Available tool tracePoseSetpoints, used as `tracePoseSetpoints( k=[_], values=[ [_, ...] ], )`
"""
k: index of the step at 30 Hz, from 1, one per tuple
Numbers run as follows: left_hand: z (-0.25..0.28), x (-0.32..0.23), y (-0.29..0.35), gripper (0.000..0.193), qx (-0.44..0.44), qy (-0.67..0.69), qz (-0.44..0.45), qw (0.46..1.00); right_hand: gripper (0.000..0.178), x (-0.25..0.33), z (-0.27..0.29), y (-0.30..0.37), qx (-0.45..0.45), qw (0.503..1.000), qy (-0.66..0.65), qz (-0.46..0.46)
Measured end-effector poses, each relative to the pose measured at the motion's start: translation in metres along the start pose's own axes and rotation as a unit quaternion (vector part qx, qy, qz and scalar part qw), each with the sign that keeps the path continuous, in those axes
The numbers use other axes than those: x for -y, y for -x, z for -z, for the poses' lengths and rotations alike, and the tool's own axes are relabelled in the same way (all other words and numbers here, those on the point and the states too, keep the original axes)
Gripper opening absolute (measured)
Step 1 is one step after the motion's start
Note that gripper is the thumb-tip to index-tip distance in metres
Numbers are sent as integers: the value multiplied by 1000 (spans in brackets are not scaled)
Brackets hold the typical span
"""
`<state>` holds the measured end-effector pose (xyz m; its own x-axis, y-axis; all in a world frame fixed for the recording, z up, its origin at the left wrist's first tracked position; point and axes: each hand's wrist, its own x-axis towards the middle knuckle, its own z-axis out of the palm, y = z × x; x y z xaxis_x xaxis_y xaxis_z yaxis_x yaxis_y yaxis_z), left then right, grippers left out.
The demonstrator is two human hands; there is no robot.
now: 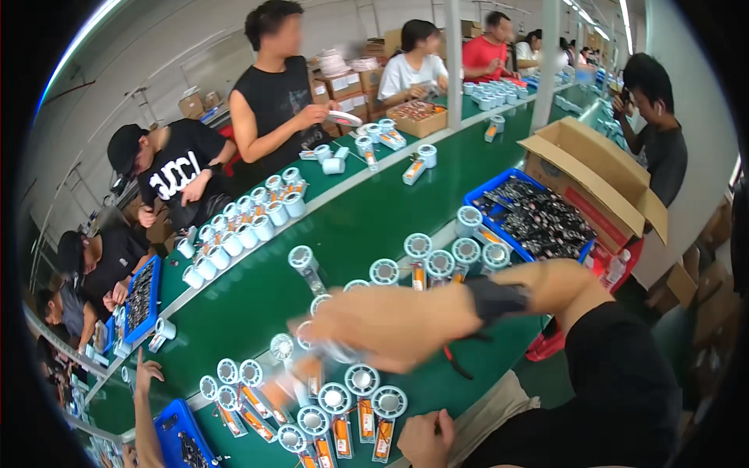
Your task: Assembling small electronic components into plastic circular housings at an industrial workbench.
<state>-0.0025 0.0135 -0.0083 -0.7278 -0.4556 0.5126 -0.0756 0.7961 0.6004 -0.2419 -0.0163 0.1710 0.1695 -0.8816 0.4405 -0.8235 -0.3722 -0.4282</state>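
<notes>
My right hand (382,326), a black band (498,299) on its wrist, reaches left across the green belt and is smeared by motion. Its fingers close on a blurred fan unit (290,384), pale and orange, over the rows of others. Those are light-blue round fan heads (335,398) on clear handles with orange-and-white battery packs (366,419) inside; several lie partly hidden under my right hand. At the near edge rests my left hand (425,439), fingers curled in, with nothing visible in it, close to the nearest fan unit (388,402).
A blue tray of small black parts (534,214) sits by an open carton (593,179) at right. Red-handled pliers (458,363) lie nearby. Co-workers line the far side behind rows of light-blue fan housings (243,235). Another person's hand (145,376) reaches in at left near a blue tray (183,425).
</notes>
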Motion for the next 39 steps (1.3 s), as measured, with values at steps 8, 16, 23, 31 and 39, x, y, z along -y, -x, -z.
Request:
tracePoseSetpoints(
  k=[8,16,23,31,39],
  values=[
    [21,-14,25,36,62,205,135,967,37,51,-46,184,32,998,-16,-57],
    [13,-24,29,53,96,34,-45,994,33,36,-96,176,-54,997,-11,-59],
    [7,4,30,43,93,46,-2,995,37,25,-47,190,-125,977,117,-128],
    [-4,-34,-28,24,67,31,-49,996,25,-45,58,344,-65,763,435,-474],
    [9,-32,-14,34,104,96,-19,990,25,-41,65,336,-108,775,428,-452]
  ],
)
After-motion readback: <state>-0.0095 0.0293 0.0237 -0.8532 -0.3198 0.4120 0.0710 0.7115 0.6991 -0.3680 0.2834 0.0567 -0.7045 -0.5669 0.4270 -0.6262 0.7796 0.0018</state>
